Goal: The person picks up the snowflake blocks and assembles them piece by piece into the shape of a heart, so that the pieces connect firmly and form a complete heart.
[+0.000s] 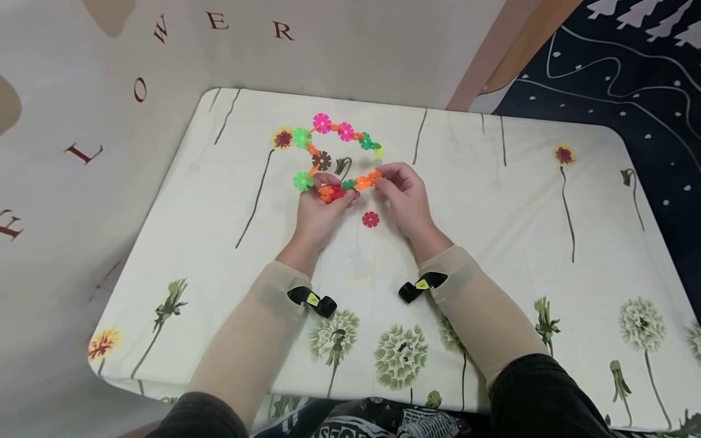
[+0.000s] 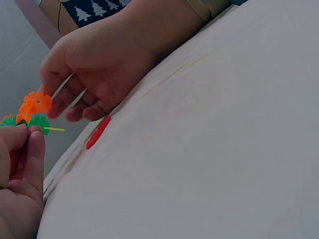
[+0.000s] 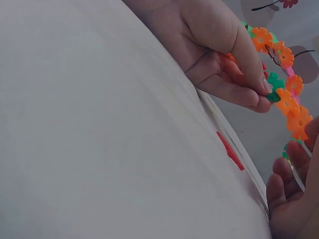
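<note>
A chain of interlocking notched plastic discs in pink, green, brown, orange and red curves across the head view; its far part has a pink disc (image 1: 322, 123). My left hand (image 1: 319, 216) grips the near part, thumb and fingers around a red piece (image 1: 337, 191). In the right wrist view its thumb and finger pinch a green disc (image 3: 274, 88). Thumb and index finger of my right hand (image 1: 408, 201) pinch the orange disc (image 1: 375, 174) at the chain's right end. A loose red disc (image 1: 370, 219) lies on the cloth between the hands.
The table (image 1: 465, 213) has a white cloth with printed flowers and stems. A pale wall sheet with red letters (image 1: 217, 20) stands behind and left. Dark patterned fabric (image 1: 613, 79) is at the right. Each wrist wears a small black camera (image 1: 312, 301).
</note>
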`<state>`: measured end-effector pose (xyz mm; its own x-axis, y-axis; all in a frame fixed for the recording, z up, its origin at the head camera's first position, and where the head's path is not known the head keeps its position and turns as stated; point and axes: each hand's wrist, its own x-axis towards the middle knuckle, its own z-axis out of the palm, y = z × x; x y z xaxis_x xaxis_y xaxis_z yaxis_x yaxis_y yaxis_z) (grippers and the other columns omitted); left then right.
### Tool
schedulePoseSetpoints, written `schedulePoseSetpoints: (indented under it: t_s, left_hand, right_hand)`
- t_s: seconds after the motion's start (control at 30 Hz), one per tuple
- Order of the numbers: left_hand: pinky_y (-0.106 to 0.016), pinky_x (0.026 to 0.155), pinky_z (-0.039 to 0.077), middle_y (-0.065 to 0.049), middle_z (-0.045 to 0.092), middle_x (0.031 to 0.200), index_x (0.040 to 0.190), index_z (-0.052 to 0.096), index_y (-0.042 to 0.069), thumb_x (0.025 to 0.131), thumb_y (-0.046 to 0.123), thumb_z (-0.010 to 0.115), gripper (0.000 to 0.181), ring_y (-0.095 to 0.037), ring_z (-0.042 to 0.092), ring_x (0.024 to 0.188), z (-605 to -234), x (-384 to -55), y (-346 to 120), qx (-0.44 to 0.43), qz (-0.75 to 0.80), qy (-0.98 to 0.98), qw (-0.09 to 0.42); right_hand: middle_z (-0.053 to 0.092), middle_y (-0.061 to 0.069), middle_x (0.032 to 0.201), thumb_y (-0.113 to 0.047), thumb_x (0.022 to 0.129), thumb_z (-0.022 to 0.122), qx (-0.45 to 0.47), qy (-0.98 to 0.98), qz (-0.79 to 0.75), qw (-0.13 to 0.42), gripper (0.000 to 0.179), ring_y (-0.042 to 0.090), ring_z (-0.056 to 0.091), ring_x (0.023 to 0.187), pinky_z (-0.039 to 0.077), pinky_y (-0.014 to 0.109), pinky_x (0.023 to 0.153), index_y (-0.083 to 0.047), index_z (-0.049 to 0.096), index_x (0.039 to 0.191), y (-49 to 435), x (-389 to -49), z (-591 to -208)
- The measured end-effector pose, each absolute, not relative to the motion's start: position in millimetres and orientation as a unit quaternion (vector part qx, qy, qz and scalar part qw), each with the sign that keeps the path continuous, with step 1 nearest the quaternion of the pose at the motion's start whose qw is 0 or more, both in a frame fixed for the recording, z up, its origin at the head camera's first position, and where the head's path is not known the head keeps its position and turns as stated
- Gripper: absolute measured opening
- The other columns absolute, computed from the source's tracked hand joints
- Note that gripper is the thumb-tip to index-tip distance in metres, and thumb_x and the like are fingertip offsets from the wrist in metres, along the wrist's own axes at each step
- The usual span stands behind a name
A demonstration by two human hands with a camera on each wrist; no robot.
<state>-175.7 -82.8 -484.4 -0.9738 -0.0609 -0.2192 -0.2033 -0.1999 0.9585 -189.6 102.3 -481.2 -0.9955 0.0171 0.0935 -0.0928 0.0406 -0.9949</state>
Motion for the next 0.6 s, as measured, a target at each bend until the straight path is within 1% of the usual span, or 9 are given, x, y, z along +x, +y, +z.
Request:
schedulePoseSetpoints:
  t_s: [0.07, 0.13, 0.23, 0.3, 0.37, 0.47, 0.6]
  left_hand:
    - [-0.034, 0.089, 0.061, -0.018, 0.067, 0.118, 0.114, 0.051, 0.011, 0.094, 0.002, 0.082, 0.038, -0.028, 0.078, 0.103, -483.9, -175.9, -82.5, -0.102, 0.769, 0.629, 0.042]
    - [-0.033, 0.089, 0.061, -0.017, 0.066, 0.118, 0.114, 0.050, 0.011, 0.094, 0.002, 0.082, 0.039, -0.028, 0.078, 0.102, -483.2, -175.9, -82.4, -0.103, 0.767, 0.632, 0.036]
    - [-0.032, 0.090, 0.061, -0.016, 0.064, 0.116, 0.114, 0.048, 0.012, 0.095, 0.003, 0.081, 0.040, -0.028, 0.078, 0.099, -482.2, -175.8, -82.3, -0.108, 0.762, 0.637, 0.029]
    - [-0.032, 0.091, 0.061, -0.015, 0.064, 0.115, 0.114, 0.047, 0.012, 0.095, 0.004, 0.081, 0.040, -0.028, 0.078, 0.097, -481.7, -175.9, -82.3, -0.112, 0.759, 0.640, 0.024]
    - [-0.032, 0.091, 0.061, -0.016, 0.066, 0.115, 0.113, 0.047, 0.012, 0.095, 0.004, 0.081, 0.040, -0.029, 0.078, 0.096, -481.3, -176.2, -82.4, -0.113, 0.760, 0.640, 0.020]
    - [-0.032, 0.091, 0.060, -0.016, 0.068, 0.114, 0.113, 0.047, 0.013, 0.095, 0.006, 0.082, 0.041, -0.028, 0.078, 0.095, -481.4, -176.6, -82.8, -0.116, 0.757, 0.643, 0.015]
    - [-0.031, 0.091, 0.060, -0.016, 0.069, 0.114, 0.112, 0.046, 0.014, 0.095, 0.007, 0.083, 0.041, -0.028, 0.078, 0.094, -481.7, -176.7, -83.0, -0.123, 0.758, 0.641, 0.018]
  right_hand:
    - [0.067, 0.007, 0.105, -0.005, 0.101, 0.062, 0.023, -0.761, 0.646, 0.050, 0.016, 0.022, 0.059, 0.093, 0.051, 0.027, 0.080, -0.006, 0.070, 0.114, 104.1, -189.9, -481.2]
    - [0.066, 0.006, 0.098, -0.007, 0.097, 0.061, 0.037, -0.807, 0.588, 0.042, 0.015, 0.022, 0.055, 0.090, 0.047, 0.029, 0.078, -0.007, 0.072, 0.106, 106.2, -190.6, -481.7]
    - [0.067, 0.003, 0.086, -0.013, 0.091, 0.066, 0.102, -0.872, 0.478, 0.006, 0.010, 0.022, 0.053, 0.087, 0.043, 0.033, 0.079, -0.010, 0.075, 0.089, 108.5, -192.3, -481.8]
    - [0.067, 0.001, 0.082, -0.019, 0.089, 0.070, 0.153, -0.898, 0.413, -0.018, 0.011, 0.022, 0.052, 0.086, 0.042, 0.036, 0.080, -0.013, 0.075, 0.083, 109.2, -194.0, -481.7]
    - [0.066, 0.001, 0.083, -0.027, 0.086, 0.073, 0.187, -0.913, 0.361, -0.035, 0.012, 0.023, 0.051, 0.088, 0.041, 0.038, 0.083, -0.016, 0.074, 0.082, 109.1, -195.4, -480.2]
    - [0.062, 0.001, 0.088, -0.034, 0.082, 0.074, 0.205, -0.925, 0.313, -0.062, 0.019, 0.026, 0.048, 0.092, 0.039, 0.039, 0.084, -0.017, 0.070, 0.088, 108.8, -195.5, -476.5]
    - [0.058, 0.003, 0.094, -0.034, 0.078, 0.072, 0.213, -0.932, 0.276, -0.093, 0.026, 0.029, 0.044, 0.097, 0.038, 0.039, 0.086, -0.017, 0.065, 0.096, 109.3, -193.8, -471.9]
